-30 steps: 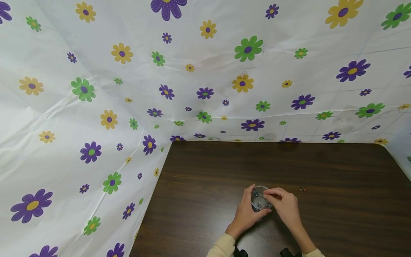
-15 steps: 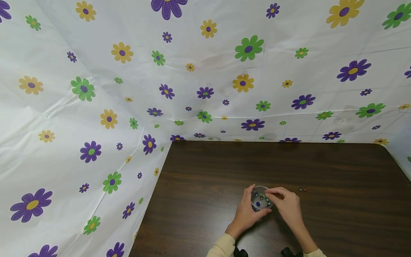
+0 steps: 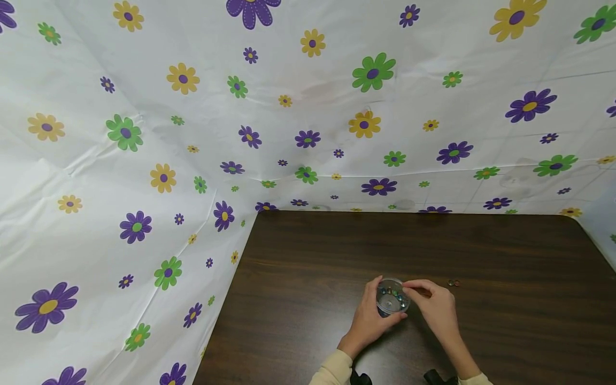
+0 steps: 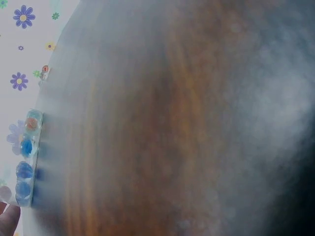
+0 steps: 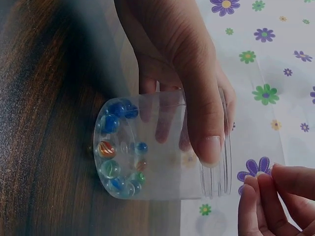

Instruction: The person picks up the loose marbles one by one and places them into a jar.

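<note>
A clear plastic jar (image 3: 393, 299) with several glass marbles (image 5: 110, 147) in its bottom stands on the table. My left hand (image 3: 368, 315) holds it round the side, thumb in front and fingers behind; the right wrist view shows that thumb near the rim. Beside the jar's mouth is my right hand (image 3: 435, 310), its fingers bent and thumb and fingertips close together. No object shows between those fingertips (image 5: 268, 184). In the left wrist view, the jar (image 4: 30, 162) and marbles (image 4: 24, 169) appear at the left edge, with a fingertip (image 4: 9, 221) below.
Two loose marbles (image 3: 454, 283) lie on the dark wooden table (image 3: 308, 256), right of the jar and beyond my right hand. A white flowered sheet (image 3: 308, 107) hangs behind the table and along its left side. Blur covers most of the left wrist view.
My right hand has drawn slightly right, from over the jar's mouth to its rim. The marbles have rolled about inside the jar. My left hand and the two loose marbles stay put.
</note>
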The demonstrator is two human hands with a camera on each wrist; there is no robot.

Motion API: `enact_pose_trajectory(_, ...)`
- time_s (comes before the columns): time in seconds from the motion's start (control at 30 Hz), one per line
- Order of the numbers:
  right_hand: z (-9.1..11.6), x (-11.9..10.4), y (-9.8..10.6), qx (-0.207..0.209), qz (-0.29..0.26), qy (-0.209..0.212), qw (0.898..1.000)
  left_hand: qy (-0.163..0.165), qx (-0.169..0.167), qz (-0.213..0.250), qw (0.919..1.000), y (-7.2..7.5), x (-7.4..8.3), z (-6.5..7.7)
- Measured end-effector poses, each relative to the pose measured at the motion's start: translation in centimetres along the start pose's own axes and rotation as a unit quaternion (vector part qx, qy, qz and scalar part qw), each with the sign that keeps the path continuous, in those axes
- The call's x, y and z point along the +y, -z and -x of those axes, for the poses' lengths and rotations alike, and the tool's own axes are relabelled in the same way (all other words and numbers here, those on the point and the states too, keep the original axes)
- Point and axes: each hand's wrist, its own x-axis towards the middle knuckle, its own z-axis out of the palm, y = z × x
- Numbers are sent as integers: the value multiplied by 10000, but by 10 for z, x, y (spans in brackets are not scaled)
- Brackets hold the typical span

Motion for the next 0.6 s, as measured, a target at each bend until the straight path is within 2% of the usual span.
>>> enact_pose_trajectory(0.17,-1,3,3,91,-28,-17,10000,-2,25,-29,10000,0,0,0)
enact_pose_trajectory(0.3,-6,10,9,266,169,-109,9994,-19,58,-89,9999,0,0,0)
enact_pose_trajectory(0.6,-15,44,33,568,535,-787,9938,29,62,-98,9999,0,1,1)
